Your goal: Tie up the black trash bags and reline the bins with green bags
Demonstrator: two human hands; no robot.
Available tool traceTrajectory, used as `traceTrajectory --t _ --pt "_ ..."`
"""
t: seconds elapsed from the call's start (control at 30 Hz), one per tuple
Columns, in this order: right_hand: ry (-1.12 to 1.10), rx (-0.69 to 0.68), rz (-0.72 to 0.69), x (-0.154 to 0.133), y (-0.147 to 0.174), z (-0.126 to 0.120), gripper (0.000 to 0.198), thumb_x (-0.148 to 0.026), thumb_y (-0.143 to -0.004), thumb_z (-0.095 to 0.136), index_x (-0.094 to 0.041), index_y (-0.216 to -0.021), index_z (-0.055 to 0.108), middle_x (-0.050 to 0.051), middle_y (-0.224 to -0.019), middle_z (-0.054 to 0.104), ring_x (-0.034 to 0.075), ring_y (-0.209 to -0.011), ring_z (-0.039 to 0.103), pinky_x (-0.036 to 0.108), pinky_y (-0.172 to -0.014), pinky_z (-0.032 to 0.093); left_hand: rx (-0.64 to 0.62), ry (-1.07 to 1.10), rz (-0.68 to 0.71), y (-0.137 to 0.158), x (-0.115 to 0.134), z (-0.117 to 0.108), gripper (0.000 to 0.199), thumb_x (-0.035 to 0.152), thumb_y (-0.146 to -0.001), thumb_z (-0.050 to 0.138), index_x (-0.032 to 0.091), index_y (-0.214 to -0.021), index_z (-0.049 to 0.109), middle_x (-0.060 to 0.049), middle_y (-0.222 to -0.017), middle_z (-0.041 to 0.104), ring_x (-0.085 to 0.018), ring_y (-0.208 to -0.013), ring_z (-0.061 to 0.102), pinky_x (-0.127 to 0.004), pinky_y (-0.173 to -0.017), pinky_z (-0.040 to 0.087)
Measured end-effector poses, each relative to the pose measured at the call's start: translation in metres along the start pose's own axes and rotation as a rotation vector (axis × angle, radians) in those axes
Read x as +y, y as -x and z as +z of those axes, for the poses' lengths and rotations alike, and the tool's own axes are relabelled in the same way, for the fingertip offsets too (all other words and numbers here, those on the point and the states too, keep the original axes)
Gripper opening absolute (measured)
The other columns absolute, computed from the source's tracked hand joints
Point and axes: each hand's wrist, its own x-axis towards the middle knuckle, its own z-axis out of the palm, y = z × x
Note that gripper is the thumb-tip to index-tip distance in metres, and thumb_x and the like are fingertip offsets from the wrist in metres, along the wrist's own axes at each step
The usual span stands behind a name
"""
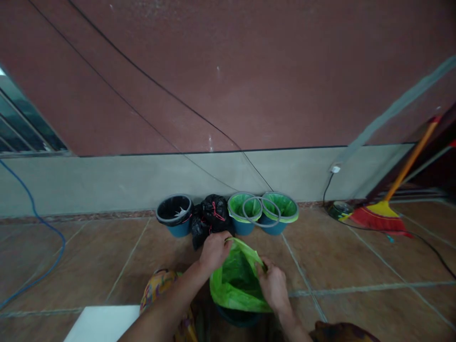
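A bright green plastic bag [235, 299] hangs wide open inside a dark bucket [240, 318] directly in front of me, its edge standing above the rim. My left hand [215, 251] pinches the far left edge of the bag. On the right side, my right hand [273, 284] grips the bag's edge between thumb and fingers. The bag covers most of the bucket, so only its lower front shows. Beyond my hands, two blue buckets lined with green bags [244, 227] stand against the wall, with loose grey rings [245, 209] resting over their tops.
Tied black garbage bags [215, 216] sit beside a blue bucket with a black liner [179, 229]. A red and yellow broom [377, 216] leans at the right near a black cable [423, 241]. A blue hose [53, 228] curves at the left. A white board [103, 325] lies at lower left.
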Motion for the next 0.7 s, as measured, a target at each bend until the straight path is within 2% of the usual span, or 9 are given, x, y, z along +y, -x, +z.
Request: traceTrajectory --t 0.1,0.23,0.33,0.4,0.47,0.53,0.63,0.7 --pt "-0.05 0.064 -0.07 0.012 -0.005 -0.017 0.033 -0.036 -0.093 0.039 -0.022 -0.096 0.07 0.01 -0.098 0.076 0.024 -0.089 0.073 0.032 -0.082 0.052 0.003 -0.088 0.035 0.004 -0.009 -0.005 0.026 0.022 -0.094 0.048 0.023 -0.096 0.074 -0.004 -0.096 0.075 -0.018 -0.091 0.069 -0.026 -0.081 0.048" --pt "0.015 0.161 -0.043 0.023 -0.003 -0.029 0.034 -0.035 -0.094 0.039 -0.02 -0.095 0.069 0.011 -0.099 0.075 0.024 -0.088 0.072 0.033 -0.083 0.052 0.068 -0.117 0.034 0.013 -0.023 -0.007 0.028 0.02 -0.095 0.047 0.024 -0.098 0.074 -0.004 -0.094 0.071 -0.017 -0.087 0.067 -0.025 -0.081 0.048" --pt "0.163 0.145 -0.01 0.021 0.003 -0.029 0.033 -0.033 -0.095 0.039 -0.017 -0.101 0.068 0.014 -0.103 0.073 0.025 -0.088 0.071 0.035 -0.081 0.052 0.169 -0.062 0.049 0.018 -0.028 -0.007 0.025 0.017 -0.092 0.05 0.024 -0.096 0.075 -0.003 -0.094 0.07 -0.015 -0.087 0.066 -0.024 -0.081 0.049" --pt "0.255 0.102 -0.042 0.01 0.006 -0.029 0.034 -0.033 -0.091 0.05 -0.016 -0.116 0.064 0.014 -0.112 0.071 0.027 -0.098 0.069 0.035 -0.084 0.052 0.214 -0.016 0.096 0.02 -0.024 -0.005 0.023 0.016 -0.09 0.053 0.023 -0.095 0.075 -0.003 -0.093 0.069 -0.015 -0.089 0.065 -0.025 -0.083 0.049" --pt "0.315 0.075 -0.124 -0.009 0.005 -0.029 0.048 -0.033 -0.085 0.061 -0.016 -0.13 0.057 0.015 -0.122 0.067 0.029 -0.111 0.064 0.036 -0.091 0.05 0.223 0.009 0.167 0.021 -0.016 -0.003 0.022 0.015 -0.089 0.055 0.022 -0.095 0.075 -0.002 -0.09 0.068 -0.016 -0.09 0.064 -0.025 -0.082 0.05" --pt "0.346 0.057 -0.231 -0.031 0.0 -0.03 0.052 -0.031 -0.084 0.064 -0.018 -0.134 0.056 0.014 -0.125 0.066 0.029 -0.117 0.061 0.037 -0.096 0.048 0.225 0.003 0.224 0.021 -0.005 0.0 0.022 0.014 -0.088 0.056 0.022 -0.095 0.075 -0.002 -0.087 0.067 -0.016 -0.088 0.064 -0.026 -0.081 0.05" --pt "0.378 -0.009 -0.319 -0.057 -0.009 -0.03 0.027 -0.025 -0.094 0.051 -0.022 -0.115 0.068 0.009 -0.111 0.071 0.023 -0.105 0.066 0.031 -0.089 0.048 0.242 -0.042 0.256 0.021 0.004 0.006 0.021 0.014 -0.09 0.055 0.021 -0.095 0.074 -0.002 -0.084 0.065 -0.016 -0.084 0.064 -0.026 -0.078 0.049" --pt "0.424 -0.046 -0.287 -0.064 -0.012 -0.03 0.029 -0.022 -0.098 0.042 -0.022 -0.102 0.071 0.007 -0.102 0.074 0.019 -0.091 0.07 0.027 -0.077 0.049 0.248 -0.073 0.25 0.022 0.003 0.011 0.021 0.015 -0.09 0.054 0.021 -0.096 0.074 -0.002 -0.084 0.065 -0.015 -0.082 0.064 -0.026 -0.076 0.049"
